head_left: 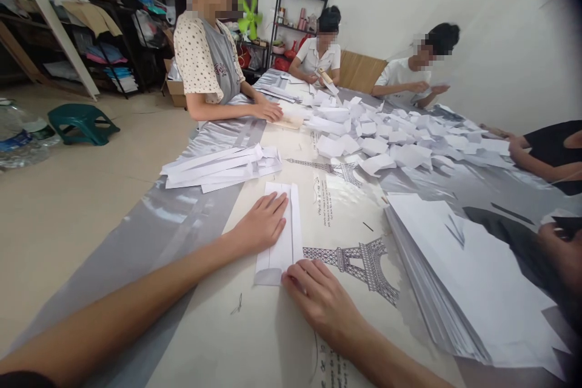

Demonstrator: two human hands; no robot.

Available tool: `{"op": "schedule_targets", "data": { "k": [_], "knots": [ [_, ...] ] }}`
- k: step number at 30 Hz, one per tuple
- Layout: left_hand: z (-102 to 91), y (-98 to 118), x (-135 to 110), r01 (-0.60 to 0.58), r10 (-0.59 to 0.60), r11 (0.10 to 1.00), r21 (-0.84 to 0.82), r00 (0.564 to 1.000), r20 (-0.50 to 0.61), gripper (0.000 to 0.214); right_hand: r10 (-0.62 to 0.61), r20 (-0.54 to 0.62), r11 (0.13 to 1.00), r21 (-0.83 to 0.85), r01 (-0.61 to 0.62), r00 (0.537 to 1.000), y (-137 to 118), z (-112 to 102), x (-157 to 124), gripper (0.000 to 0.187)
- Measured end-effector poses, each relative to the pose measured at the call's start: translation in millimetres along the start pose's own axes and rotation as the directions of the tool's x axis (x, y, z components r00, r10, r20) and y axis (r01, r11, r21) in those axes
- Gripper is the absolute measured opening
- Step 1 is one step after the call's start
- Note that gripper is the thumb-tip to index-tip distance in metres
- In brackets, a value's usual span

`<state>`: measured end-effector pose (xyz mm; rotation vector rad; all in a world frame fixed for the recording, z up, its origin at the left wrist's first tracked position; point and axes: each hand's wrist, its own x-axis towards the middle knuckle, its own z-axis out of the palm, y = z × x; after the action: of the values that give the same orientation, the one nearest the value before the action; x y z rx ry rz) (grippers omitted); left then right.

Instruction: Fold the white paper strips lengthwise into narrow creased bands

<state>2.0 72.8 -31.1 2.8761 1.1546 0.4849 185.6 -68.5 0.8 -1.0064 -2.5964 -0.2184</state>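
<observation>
A folded white paper (282, 236) lies lengthwise before me on the table, with straight creases along it and a curled fold at its near end. Flat on its upper left part rests my left hand (261, 223), fingers stretched out. My right hand (321, 297) is at the near right corner, its fingers curled and the thumb and fingertips closed on the paper's edge. Just beyond the left hand is a loose pile of folded paper strips (222, 167). To the right of my hands stands a thick stack of white sheets (459, 267).
A printed cover with Eiffel Tower drawings (218, 327) runs along the table over grey cloth (200, 212). Many folded papers (364, 127) are heaped farther back. Several people sit or stand around the table, one person (213, 66) at the left side. A green stool (82, 121) stands on the floor.
</observation>
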Motion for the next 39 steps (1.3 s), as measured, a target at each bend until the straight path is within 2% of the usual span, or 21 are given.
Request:
{"op": "schedule_targets", "data": {
  "k": [4, 8, 14, 24, 32, 39],
  "knots": [
    [0.6, -1, 0, -0.002, 0.002, 1.0, -0.01, 1.0, -0.007, 0.055, -0.004, -0.004, 0.994, -0.108, 0.004, 1.0, -22, -6, -13, 0.042],
    [0.7, 0, -1, -0.002, 0.002, 1.0, -0.016, 1.0, -0.015, 0.055, 0.021, 0.032, 0.993, -0.12, -0.017, 0.999, -36, -6, -27, 0.05],
    [-0.1, 0, 0, 0.003, -0.003, 1.0, -0.015, 1.0, -0.008, 0.053, 0.068, 0.056, 0.993, -0.096, -0.062, 0.996, -37, -1, -31, 0.048],
    [-0.4, 0, 0, 0.005, -0.005, 1.0, 0.012, 1.0, -0.004, 0.051, 0.154, 0.074, 0.986, -0.079, -0.148, 0.985, -46, 10, -32, 0.061],
    [2.4, -2, -1, -0.006, 0.006, 1.0, 0.008, 1.0, -0.017, 0.053, 0.168, -0.003, 0.973, -0.159, -0.166, 0.986, -49, 22, -29, 0.06],
    [10.4, -5, -3, -0.007, 0.007, 1.0, 0.003, 0.997, -0.08, 0.052, 0.207, 0.04, 0.978, -0.022, -0.206, 0.978, -44, 21, -39, 0.062]
  ]
}}
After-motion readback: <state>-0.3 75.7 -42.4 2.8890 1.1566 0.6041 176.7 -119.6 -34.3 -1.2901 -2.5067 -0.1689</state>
